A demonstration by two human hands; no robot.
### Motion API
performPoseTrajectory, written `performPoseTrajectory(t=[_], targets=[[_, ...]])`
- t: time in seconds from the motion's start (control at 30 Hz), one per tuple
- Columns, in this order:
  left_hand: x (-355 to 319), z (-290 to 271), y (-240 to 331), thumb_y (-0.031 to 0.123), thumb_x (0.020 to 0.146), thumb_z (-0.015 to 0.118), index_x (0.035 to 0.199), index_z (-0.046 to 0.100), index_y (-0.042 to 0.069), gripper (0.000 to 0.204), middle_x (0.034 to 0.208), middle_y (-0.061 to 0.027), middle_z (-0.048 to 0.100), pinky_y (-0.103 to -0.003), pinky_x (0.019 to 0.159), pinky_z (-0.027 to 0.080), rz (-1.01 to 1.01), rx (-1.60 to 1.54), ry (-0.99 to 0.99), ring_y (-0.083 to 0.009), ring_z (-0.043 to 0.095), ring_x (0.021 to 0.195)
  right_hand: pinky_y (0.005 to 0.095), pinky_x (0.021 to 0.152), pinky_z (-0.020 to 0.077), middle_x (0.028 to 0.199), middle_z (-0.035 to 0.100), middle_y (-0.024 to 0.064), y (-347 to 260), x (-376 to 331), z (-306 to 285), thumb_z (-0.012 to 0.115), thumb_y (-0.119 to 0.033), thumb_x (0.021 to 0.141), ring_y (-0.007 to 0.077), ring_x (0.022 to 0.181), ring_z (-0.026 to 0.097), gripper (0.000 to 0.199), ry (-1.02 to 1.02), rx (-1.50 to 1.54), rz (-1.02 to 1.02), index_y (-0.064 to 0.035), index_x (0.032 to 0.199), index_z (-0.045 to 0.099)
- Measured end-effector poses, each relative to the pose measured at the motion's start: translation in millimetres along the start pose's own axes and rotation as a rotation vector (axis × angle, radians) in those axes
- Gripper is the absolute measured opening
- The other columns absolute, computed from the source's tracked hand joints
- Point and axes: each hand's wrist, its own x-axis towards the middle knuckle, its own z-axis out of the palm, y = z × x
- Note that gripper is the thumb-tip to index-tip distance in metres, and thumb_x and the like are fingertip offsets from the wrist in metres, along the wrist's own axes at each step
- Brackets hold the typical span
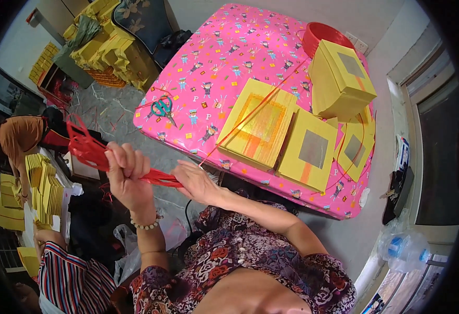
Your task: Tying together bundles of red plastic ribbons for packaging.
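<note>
My left hand [129,175], a beaded bracelet on its wrist, is closed around a bundle of red plastic string [89,150] raised off the left of the table. My right hand [198,183] grips the same bundle lower down, close to the table's front edge. A single red strand runs from near my right hand across a yellow box [231,141] toward a red plastic basin [326,35] at the far corner. Beside that box lie another yellow box [292,152] with a grey window and a taller upright one [336,97]. Teal-handled scissors [161,107] rest at the table's left.
The table wears a pink patterned cover [213,68]. Two people sit at the left by stacked yellow card pieces [43,191]. More yellow boxes [119,55] are piled behind, near a dark chair [143,23]. A clear plastic bottle [410,250] stands at the right by the window.
</note>
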Motion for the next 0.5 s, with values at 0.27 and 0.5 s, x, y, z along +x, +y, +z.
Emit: performPoseTrajectory(t=[0.27, 0.5], targets=[[0.0, 13.2, 50.9, 0.021, 0.101, 0.039, 0.077, 0.036, 0.009, 0.027, 0.061, 0.0039, 0.028, -0.022, 0.044, 0.018, 0.17, -0.05, -0.137, -0.0047, 0.018, 0.048, 0.0491, 0.095, 0.0429, 0.085, 0.051, 0.0128, 0.9, 2.1, 12.6, 0.067, 0.004, 0.064, 0.0342, 0.082, 0.056, 0.04, 0.04, -0.029, -0.052, -0.0021, 0.097, 0.044], [-8.0, 7.6, 86.3, 0.017, 0.099, 0.044, 0.077, 0.037, 0.009, 0.024, 0.062, 0.0032, 0.028, -0.023, 0.045, 0.019, 0.274, 0.006, -0.145, -0.0057, 0.018, 0.048, 0.0493, 0.096, 0.0409, 0.081, 0.049, 0.0117, -4.3, 3.1, 21.2, 0.062, 0.002, 0.066, 0.0318, 0.083, 0.055, 0.031, -0.011, -0.017, -0.058, -0.0033, 0.09, 0.044]])
